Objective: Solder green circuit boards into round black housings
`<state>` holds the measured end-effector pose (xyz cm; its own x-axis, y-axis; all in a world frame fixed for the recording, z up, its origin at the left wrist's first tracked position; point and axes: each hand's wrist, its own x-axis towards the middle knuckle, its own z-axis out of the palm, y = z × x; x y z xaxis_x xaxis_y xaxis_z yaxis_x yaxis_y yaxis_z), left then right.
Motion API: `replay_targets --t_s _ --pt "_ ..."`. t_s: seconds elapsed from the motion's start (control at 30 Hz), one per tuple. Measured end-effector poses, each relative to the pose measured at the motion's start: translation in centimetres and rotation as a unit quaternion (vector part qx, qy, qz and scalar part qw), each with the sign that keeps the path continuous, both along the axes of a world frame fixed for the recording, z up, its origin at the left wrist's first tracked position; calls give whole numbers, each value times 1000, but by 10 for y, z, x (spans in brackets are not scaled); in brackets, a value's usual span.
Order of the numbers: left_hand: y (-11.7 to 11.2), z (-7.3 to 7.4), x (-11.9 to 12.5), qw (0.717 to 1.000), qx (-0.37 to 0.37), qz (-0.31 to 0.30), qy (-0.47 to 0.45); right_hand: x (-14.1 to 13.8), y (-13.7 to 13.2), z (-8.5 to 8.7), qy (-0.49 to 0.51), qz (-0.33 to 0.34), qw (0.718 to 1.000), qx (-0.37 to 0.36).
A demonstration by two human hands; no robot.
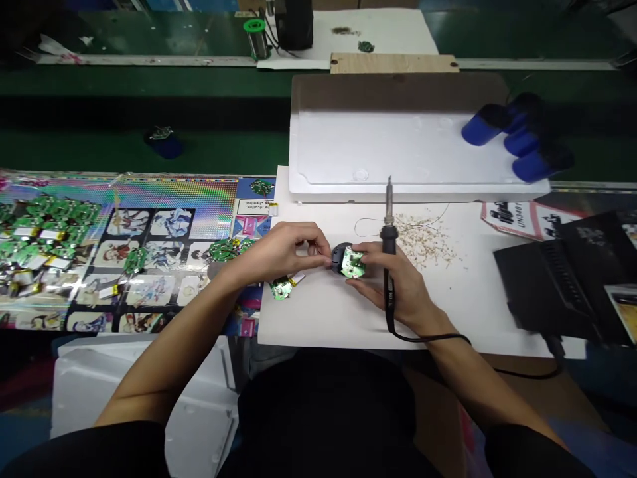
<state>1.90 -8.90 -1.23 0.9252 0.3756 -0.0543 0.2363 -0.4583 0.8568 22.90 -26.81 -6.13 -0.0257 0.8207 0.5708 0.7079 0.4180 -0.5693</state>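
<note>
My right hand [408, 285] is closed around a green circuit board [353, 263], its fingertips at the board's edges. A soldering iron [389, 265] is also held in that hand, its metal tip pointing away from me. Against the board's left side sits a dark round housing [338, 255]. My left hand [293, 249] pinches at the housing's left edge with thumb and forefinger; any fine wire between them is too small to see. Below my left hand, another green board [281, 288] with a small silver battery [297, 279] lies on the white sheet [318, 318].
Beyond my hands stands a white foam tray [348, 189] with several blue cups [480, 126] at its right. Small tan scraps [428, 242] litter the sheet. A black box-like device [562, 272] stands right. Boards with batteries [44, 232] pile up left. One blue cup [166, 145] stands apart.
</note>
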Motion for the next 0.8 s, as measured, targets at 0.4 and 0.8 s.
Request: replay_targets --t_s 0.4,0.8 --pt "-16 -12 9 990 -111 -3 -86 -2 -1 -1 -41 4 999 24" --pt "-15 0 2 994 -101 6 -36 -1 -2 4 -33 -21 998 45"
